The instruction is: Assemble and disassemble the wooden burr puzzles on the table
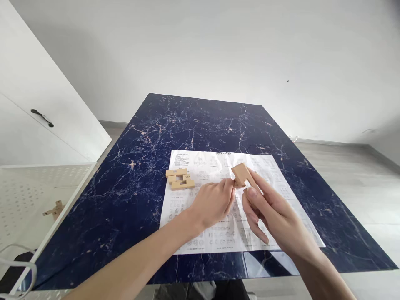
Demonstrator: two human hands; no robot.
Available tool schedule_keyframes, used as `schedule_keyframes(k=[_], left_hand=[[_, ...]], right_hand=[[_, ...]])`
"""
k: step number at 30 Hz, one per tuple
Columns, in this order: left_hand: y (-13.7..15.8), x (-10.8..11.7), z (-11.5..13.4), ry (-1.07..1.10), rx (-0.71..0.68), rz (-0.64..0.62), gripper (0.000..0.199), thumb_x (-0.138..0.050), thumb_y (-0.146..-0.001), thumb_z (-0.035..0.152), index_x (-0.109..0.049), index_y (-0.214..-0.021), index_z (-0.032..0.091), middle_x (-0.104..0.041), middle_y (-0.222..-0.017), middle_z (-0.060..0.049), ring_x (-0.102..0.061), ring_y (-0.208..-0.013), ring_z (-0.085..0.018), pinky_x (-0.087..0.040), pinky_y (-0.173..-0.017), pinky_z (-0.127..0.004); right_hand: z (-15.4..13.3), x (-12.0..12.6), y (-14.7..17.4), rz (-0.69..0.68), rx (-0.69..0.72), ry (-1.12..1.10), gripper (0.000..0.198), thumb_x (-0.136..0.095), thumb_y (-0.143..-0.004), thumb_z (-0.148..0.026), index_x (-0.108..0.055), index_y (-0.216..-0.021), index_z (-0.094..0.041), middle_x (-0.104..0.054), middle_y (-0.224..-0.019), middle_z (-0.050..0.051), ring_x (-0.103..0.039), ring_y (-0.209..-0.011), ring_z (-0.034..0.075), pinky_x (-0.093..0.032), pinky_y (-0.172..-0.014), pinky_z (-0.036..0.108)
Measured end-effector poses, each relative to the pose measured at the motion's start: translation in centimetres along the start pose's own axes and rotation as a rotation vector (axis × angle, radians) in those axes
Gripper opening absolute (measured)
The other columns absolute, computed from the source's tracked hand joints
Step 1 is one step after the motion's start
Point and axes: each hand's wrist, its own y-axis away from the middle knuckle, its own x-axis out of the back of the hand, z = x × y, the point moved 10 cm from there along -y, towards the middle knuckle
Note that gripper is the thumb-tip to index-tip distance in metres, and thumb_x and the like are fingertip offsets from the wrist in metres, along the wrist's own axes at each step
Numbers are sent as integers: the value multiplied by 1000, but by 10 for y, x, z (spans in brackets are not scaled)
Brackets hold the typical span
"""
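Observation:
Over the paper, my right hand [273, 208] pinches a pale notched wooden puzzle piece [241, 173] between thumb and fingers. My left hand [215, 202] is closed, its fingertips meeting the wood at the lower left of that piece. Whether the wood there is one piece or two fitted together I cannot tell, since the fingers cover part of it. Several more notched wooden puzzle pieces [183, 184] lie side by side at the left edge of the printed instruction sheet [212, 246].
The dark blue marbled table [193, 121] bears the sheet, and a shiny dark flat phone-like object [270, 264] lies at its front edge. Left stand a white cabinet [46, 137] and a perforated white surface [28, 196] with a wooden cross-shaped piece [55, 209]. A white cable [33, 271] hangs at lower left.

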Motion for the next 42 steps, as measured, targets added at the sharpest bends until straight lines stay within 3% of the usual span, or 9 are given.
schedule_keyframes(k=[5,22,31,37,42], left_hand=[[1,0,3,-32,-28,9,21,-41,-111,19,-54,-126,13,-80,-101,-8,-77,-75,-23,-47,-61,-33],[2,-8,11,-125,-127,53,16,-58,-97,10,-60,-112,11,-77,-92,-8,-78,-77,-26,-54,-66,-37],[3,-7,10,-120,-115,103,12,-55,-97,5,-56,-105,14,-76,-81,-4,-77,-67,-22,-57,-63,-33],[7,7,12,-77,-127,239,6,-51,-104,10,-54,-104,15,-75,-76,-1,-76,-63,-21,-56,-59,-31],[7,15,3,-38,-53,264,8,-48,-111,22,-54,-111,16,-76,-75,0,-76,-60,-20,-48,-48,-27]], right_hand=[[4,0,-2,45,-22,21,60,-55,-111,-53,-43,-165,-28,-53,-67,-7,-45,-36,9,-43,-38,27],[25,10,-5,175,-72,4,65,-63,-105,-60,-44,-155,-24,-56,-63,-9,-46,-34,11,-41,-36,25],[42,18,13,323,-22,-61,64,-63,-105,-57,-38,-157,-30,-73,-89,0,-56,-47,13,-49,-46,29],[52,18,21,499,-40,-106,82,-67,-104,-57,-23,-165,-25,-64,-59,-8,-54,-41,16,-46,-44,28],[54,15,14,490,-76,-277,93,-77,-95,-59,-25,-167,-28,-78,-86,1,-58,-43,15,-45,-44,29]])
